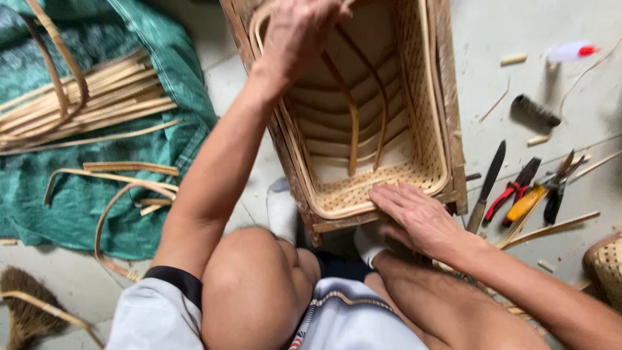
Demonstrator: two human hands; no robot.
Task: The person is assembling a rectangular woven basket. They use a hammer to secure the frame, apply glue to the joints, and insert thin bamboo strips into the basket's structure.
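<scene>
the rectangular woven bamboo basket point(414, 110) sits inside a rough wooden frame mould point(453, 116) on the concrete floor, held between the person's knees and white-socked feet. the left hand point(295, 35) reaches over the far left rim, its fingers curled down around the basket's edge near the top of the curved bamboo ribs point(353, 123) that arch across the inside. the right hand point(414, 217) lies flat on the near rim, fingers spread and pressing down on the woven lattice; it grips nothing.

what could go wrong, as i judge it: the ribs are bent under tension, so if the left hand's hold slips one may spring loose or crack. hard pressure on the near rim could buckle the thin weave. the frame may also tip if the knees ease off.

just right of the frame lie a dark-bladed knife point(490, 175), red-handled pliers point(512, 191) and a yellow-handled tool point(526, 202), close to the right forearm, where a careless move could catch the blade. loose bamboo strips point(91, 97) rest on a green cloth point(149, 39) to the left.
</scene>
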